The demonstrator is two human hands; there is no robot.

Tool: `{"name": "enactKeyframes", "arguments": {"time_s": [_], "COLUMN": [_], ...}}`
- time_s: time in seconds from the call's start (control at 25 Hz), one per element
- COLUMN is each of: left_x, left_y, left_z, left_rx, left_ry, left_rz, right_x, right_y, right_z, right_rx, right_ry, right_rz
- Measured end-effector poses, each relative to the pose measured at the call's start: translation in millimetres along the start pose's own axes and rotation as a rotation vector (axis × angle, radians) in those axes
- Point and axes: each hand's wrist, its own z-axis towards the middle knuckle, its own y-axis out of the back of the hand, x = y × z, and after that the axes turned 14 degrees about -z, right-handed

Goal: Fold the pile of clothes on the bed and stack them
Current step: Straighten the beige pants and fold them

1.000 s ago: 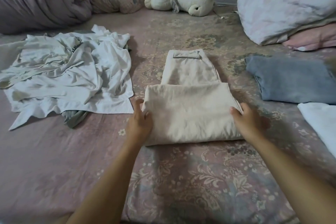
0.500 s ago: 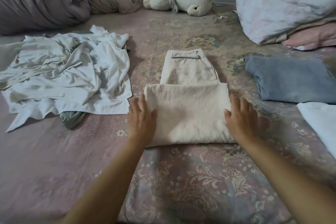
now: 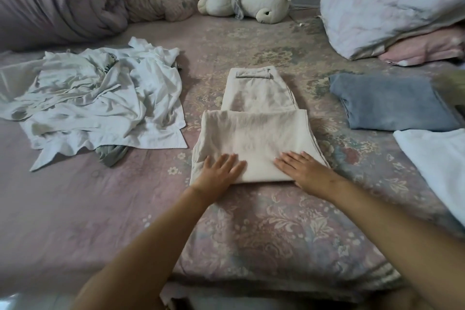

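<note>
Cream trousers [image 3: 254, 131] lie half folded in the middle of the bed, the legs doubled up over the waist part. My left hand [image 3: 219, 173] lies flat with straight fingers on the near left of the fold. My right hand [image 3: 302, 171] presses flat on the near right of it. A crumpled pile of white clothes [image 3: 100, 98] lies to the left, with a grey-green piece [image 3: 110, 156] sticking out under its near edge. On the right lie a folded blue garment [image 3: 392, 103] and a folded white one [image 3: 437, 158].
The bed [image 3: 276, 221] has a pink floral sheet and ends just in front of me. A bunched duvet [image 3: 57, 0] fills the far left, a white plush bear [image 3: 246, 0] lies at the back, and pillows [image 3: 392, 2] are stacked at the far right.
Both hands let go of the fold's side edges, flattened, and slid inward and toward me along the top of the folded trousers.
</note>
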Motion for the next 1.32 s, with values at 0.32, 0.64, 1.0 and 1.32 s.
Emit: {"name": "enactKeyframes", "arguments": {"time_s": [0.32, 0.64, 1.0, 1.32], "left_x": [-57, -4, 5, 5], "left_y": [-18, 17, 18, 16], "left_z": [-116, -62, -45, -48], "left_rx": [0.029, -0.364, -0.58, -0.621], "left_ry": [-0.251, 0.529, 0.792, 0.543], "left_rz": [-0.044, -0.774, -1.436, -1.32], "right_x": [73, 21, -6, -29], "right_y": [-8, 20, 4, 3], "right_z": [-107, -55, -18, -11], "right_rx": [-0.299, -0.184, -0.181, 0.097], "right_ry": [0.115, -0.472, -1.079, -0.576], "right_rz": [-0.069, 0.423, 1.289, 0.944]}}
